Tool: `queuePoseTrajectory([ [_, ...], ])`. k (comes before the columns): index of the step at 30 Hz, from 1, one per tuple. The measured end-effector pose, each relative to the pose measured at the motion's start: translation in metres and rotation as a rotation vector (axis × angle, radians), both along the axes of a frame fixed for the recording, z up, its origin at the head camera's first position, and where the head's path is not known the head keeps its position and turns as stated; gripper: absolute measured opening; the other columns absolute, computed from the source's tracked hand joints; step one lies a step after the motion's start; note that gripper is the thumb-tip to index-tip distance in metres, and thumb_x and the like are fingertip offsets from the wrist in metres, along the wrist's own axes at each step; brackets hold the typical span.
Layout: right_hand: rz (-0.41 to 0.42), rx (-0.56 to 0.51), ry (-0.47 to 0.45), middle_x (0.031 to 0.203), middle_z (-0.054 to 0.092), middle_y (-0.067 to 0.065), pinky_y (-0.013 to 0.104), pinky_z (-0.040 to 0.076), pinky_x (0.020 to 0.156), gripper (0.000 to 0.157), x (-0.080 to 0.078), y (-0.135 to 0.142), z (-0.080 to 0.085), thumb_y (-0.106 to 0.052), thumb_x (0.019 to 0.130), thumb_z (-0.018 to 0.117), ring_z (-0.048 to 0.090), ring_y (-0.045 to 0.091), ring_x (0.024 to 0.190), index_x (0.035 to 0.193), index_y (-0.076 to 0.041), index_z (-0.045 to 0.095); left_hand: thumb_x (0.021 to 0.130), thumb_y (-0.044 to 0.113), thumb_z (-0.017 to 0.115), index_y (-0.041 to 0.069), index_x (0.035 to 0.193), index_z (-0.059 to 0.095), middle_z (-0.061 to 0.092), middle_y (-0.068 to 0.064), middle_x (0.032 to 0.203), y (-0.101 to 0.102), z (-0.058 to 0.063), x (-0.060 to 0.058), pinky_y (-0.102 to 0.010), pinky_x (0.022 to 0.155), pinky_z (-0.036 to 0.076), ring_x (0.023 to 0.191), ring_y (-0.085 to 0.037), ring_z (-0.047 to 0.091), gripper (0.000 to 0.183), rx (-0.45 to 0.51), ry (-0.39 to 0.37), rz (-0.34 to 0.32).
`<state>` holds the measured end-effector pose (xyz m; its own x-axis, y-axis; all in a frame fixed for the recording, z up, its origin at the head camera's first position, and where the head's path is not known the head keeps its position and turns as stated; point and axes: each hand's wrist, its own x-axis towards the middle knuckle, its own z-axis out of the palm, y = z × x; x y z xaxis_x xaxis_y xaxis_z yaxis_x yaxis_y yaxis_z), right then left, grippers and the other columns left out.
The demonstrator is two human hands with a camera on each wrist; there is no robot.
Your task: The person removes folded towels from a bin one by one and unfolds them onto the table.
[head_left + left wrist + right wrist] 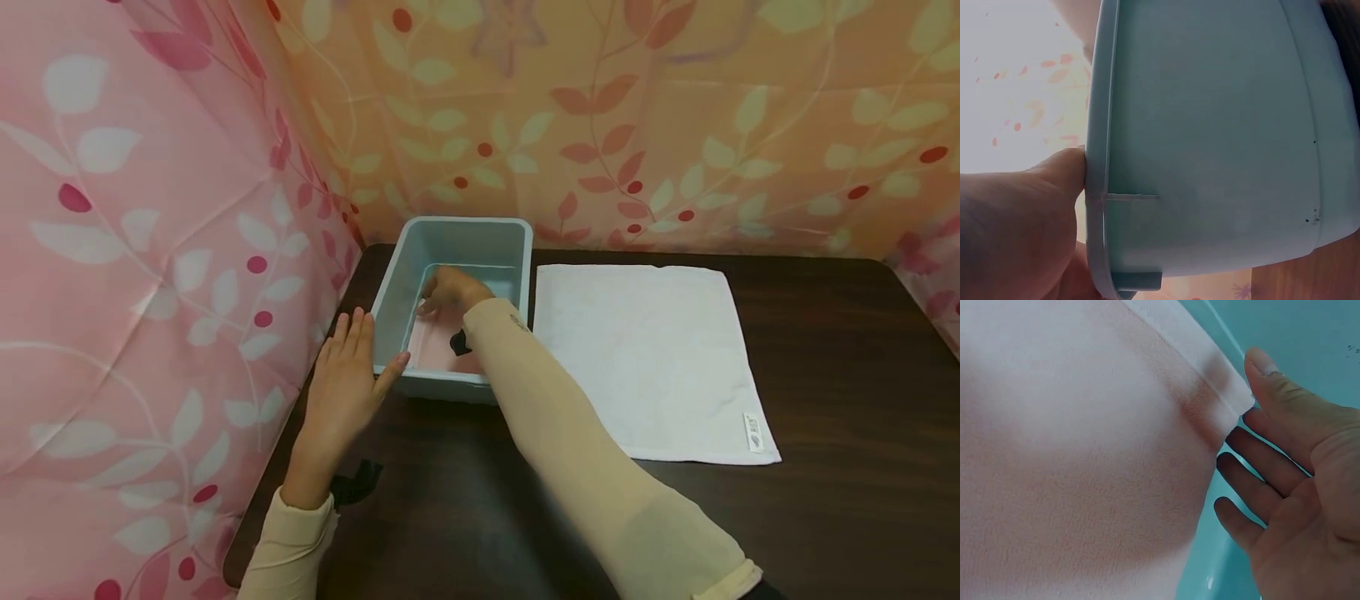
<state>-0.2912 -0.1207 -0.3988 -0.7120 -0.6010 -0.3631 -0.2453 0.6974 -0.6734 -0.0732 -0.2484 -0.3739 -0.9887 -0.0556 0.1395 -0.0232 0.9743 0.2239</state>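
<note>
A light blue plastic bin (468, 223) stands at the back left of the table, with a pink towel (1085, 475) lying inside. My right hand (453, 289) reaches down into the bin. In the right wrist view, its thumb and index finger pinch a hemmed corner of the pink towel, while the other fingers (1247, 469) spread below the cloth's edge. My left hand (341, 396) rests on the bin's near left corner, fingers straight along the left side and thumb (1063, 172) at the near rim. My right forearm hides part of the bin and towel.
A white towel (645, 358) lies flat on the dark wooden table (847, 367), just right of the bin, with a small label (753, 432) at its near right corner. Floral cloth (187, 267) hangs close along the left side and behind the table.
</note>
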Motion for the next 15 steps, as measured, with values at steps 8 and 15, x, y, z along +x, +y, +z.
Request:
queuePoseTrajectory([
  [8,-0.021,0.001,-0.017,0.132,0.066,0.002,0.040,0.043,0.113,0.044,0.0027,0.0007,0.0005,-0.028,0.088,0.075,0.054,0.023,0.132,0.130,-0.015,0.066,0.099,0.056,0.047,-0.003,0.155,0.023,0.020,-0.021,0.164,0.0019,0.0012,0.0008,-0.060,0.122,0.018,0.154,-0.040,0.015,0.084,-0.003,-0.003,0.006],
  [15,-0.073,-0.049,-0.031,0.130,0.065,0.004,0.041,0.047,0.108,0.041,0.0083,0.0026,0.0049,-0.024,0.087,0.076,0.056,0.024,0.127,0.125,-0.013,0.068,0.099,0.055,0.047,-0.004,0.155,0.024,0.021,-0.022,0.163,0.0013,-0.0002,0.0005,-0.060,0.122,0.019,0.154,-0.040,0.016,0.084,-0.008,0.006,0.004],
])
